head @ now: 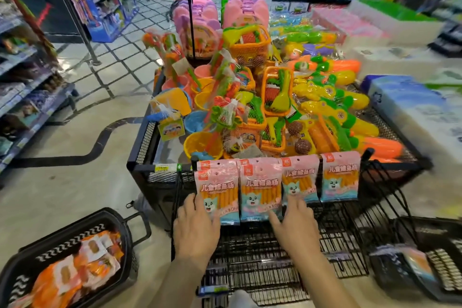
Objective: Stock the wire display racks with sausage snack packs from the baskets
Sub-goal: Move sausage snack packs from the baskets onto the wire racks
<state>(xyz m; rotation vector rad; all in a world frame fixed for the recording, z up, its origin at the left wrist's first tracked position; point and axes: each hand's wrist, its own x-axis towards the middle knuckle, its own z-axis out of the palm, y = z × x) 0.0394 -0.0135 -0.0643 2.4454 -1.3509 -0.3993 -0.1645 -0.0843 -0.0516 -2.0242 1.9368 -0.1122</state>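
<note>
Both my hands are up at the front of the rack (250, 252), fingers straight and spread, gripping nothing. My left hand (197, 227) lies flat against the lower left edge of the leftmost pack (217, 195). My right hand (292, 222) has its thumb stuck out left at the bottom corner of the second pack (260, 195) and its fingertips up against the bottom of the third pack (300, 180). A fourth pack (341, 177) hangs just right of that, apart from my hand.

The four pink packs hang side by side along the top of the rack. More pink tops show behind the two on the left, which hang a little lower than the two on the right.

Right behind the rack, touching it, stands a black mesh bin (145, 140) heaped with bright plastic toys (250, 97). They rise above the pack tops, so anything farther is blocked from me. A yellow price tag (162, 168) sits on the bin's near rail, left of the packs.

On the floor near left is a black basket (65, 245) full of orange packs (75, 270), well apart from my left hand. Near right is a second basket (430, 231) with a blurred pack (415, 265) at its left edge. I cannot tell its print. Store shelves (25, 87) line the far left.
</note>
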